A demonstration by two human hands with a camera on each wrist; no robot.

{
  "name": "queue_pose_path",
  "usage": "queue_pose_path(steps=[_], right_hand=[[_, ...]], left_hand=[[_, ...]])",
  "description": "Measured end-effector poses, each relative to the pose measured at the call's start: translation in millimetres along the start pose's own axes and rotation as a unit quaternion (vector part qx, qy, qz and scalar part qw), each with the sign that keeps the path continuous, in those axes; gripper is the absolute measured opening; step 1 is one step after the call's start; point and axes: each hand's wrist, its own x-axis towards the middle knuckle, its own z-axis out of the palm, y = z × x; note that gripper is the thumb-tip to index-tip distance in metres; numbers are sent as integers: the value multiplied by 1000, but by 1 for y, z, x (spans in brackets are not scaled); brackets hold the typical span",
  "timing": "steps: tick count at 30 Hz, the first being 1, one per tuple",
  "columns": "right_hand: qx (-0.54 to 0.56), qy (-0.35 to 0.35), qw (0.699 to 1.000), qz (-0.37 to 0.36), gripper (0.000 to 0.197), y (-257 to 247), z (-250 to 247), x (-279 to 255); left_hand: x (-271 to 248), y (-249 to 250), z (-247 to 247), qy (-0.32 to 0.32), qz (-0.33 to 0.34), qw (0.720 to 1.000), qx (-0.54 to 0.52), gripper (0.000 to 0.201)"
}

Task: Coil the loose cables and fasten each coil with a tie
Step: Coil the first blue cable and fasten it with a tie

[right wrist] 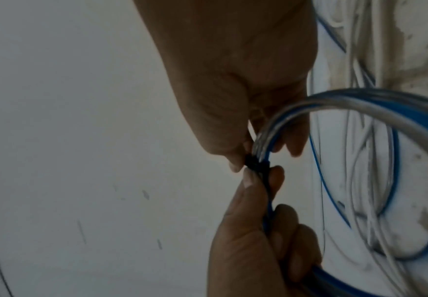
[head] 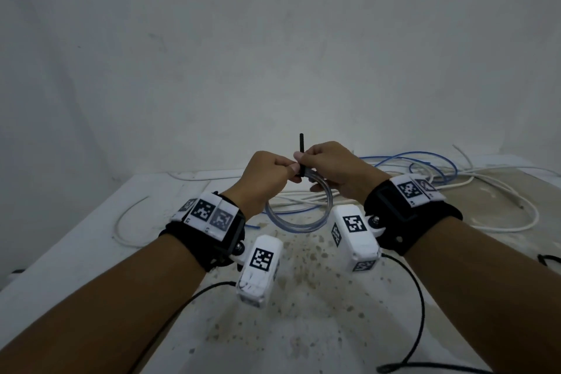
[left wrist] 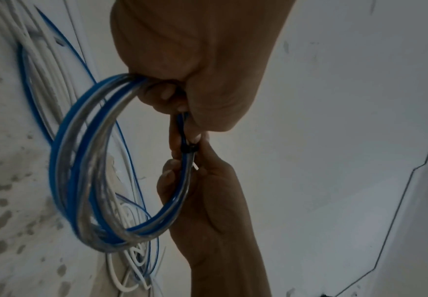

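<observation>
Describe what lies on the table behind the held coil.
Behind the blue-and-clear coil, loose white cables and blue cables lie tangled on the table. The hands cover part of them.

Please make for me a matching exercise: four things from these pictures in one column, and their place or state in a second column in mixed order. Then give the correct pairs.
Things:
1. blue and clear coil
2. black tie
3. white cables
4. left hand

Places or states:
A. lying loose on the table, uncoiled
B. wrapped round the coil, free end pointing up
C. held in the air between both hands
D. curled in a grip on the coil, beside the right hand

Pairs: 1-C, 2-B, 3-A, 4-D
</observation>
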Motion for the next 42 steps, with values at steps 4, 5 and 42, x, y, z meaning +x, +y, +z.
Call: queue_pose_path(steps=[4, 5, 42], right_hand=[[-77, 49, 993, -78, 26, 1, 4, 2], [-116, 64, 986, -100, 25, 1, 6, 2], [-137, 153, 969, -139, 37, 6, 13, 11]], left_hand=[[6, -8, 0, 8, -54, 998, -15, 20], [7, -10, -1, 11, -68, 997, -22, 20], [15, -13, -5, -51, 69, 992, 90, 18]])
